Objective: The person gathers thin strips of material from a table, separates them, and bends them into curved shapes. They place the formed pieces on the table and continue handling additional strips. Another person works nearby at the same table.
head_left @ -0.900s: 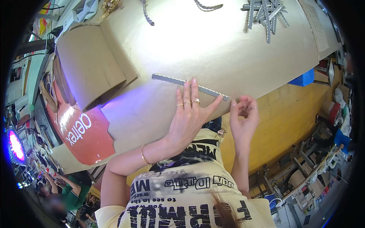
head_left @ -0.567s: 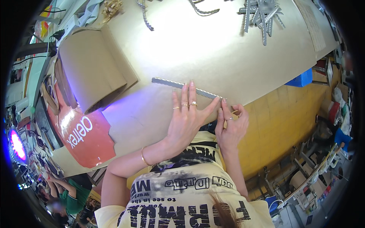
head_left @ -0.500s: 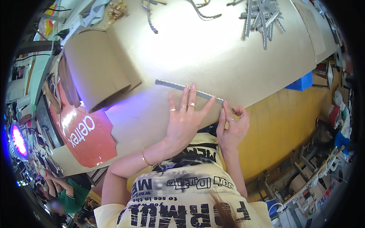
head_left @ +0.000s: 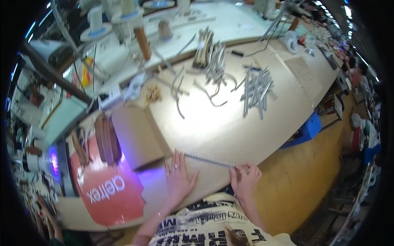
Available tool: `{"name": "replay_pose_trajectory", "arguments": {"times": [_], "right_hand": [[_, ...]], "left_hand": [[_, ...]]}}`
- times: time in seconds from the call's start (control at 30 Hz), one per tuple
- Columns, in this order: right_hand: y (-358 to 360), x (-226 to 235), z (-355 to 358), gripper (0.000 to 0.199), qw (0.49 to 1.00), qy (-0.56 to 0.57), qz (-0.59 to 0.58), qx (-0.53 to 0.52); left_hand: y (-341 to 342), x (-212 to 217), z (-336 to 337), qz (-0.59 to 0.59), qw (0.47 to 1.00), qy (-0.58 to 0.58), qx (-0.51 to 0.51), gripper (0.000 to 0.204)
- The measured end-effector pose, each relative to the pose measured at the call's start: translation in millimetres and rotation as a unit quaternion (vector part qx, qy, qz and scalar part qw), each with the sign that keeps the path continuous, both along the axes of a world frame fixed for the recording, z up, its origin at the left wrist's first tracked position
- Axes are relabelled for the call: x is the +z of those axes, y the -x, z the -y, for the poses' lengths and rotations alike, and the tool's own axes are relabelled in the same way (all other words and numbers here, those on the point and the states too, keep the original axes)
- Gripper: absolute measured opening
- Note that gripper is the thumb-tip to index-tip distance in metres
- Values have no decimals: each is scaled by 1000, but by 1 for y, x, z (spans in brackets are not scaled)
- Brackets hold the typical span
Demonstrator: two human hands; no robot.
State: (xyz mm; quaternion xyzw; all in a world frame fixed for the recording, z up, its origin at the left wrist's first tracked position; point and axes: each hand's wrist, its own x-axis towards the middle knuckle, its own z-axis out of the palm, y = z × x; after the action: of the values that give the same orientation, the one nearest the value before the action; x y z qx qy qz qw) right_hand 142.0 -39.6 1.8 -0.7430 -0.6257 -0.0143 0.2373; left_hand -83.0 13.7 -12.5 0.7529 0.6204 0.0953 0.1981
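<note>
- The big tan tabletop [head_left: 262, 137] goes across the middle, with a bright patch of light on it.
- A shiny red sheet [head_left: 108, 209] lies on its left part.
- Brown bent cardboard [head_left: 139, 135] sits just past the sheet, to the right of some brown straps [head_left: 107, 141].
- A blue bin [head_left: 311, 126] is low down, by the right edge of the tabletop.
- A messy pile of grey strips [head_left: 258, 90] lies farther back.
- The left hand [head_left: 179, 180] is flat, palm down, with its fingers spread, near the strip's left end.
- The right hand [head_left: 246, 179] has bent fingers, with thumb and fingertip at the strip's right end; it is too blurry to tell if they pinch it.
- One thin grey strip [head_left: 210, 159] lies on the tabletop, slanting between the hands.
</note>
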Motion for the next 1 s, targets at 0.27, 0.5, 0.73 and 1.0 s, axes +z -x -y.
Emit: {"name": "replay_pose_trajectory", "arguments": {"times": [0.27,0.5,0.73,1.0], "right_hand": [[17,23,-35,21,960,245,-137,13],[-19,46,-70,23,947,101,-299,-63],[-69,70,-174,25,941,-207,-170,-207],[-20,202,-117,20,771,-536,-238,248]], "left_hand": [[2,-7,3,-23,998,-45,-44,82],[3,-12,3,2,998,-49,-43,80],[4,-10,3,5,999,-16,-36,80],[4,-11,4,1,999,-39,-33,78]]}}
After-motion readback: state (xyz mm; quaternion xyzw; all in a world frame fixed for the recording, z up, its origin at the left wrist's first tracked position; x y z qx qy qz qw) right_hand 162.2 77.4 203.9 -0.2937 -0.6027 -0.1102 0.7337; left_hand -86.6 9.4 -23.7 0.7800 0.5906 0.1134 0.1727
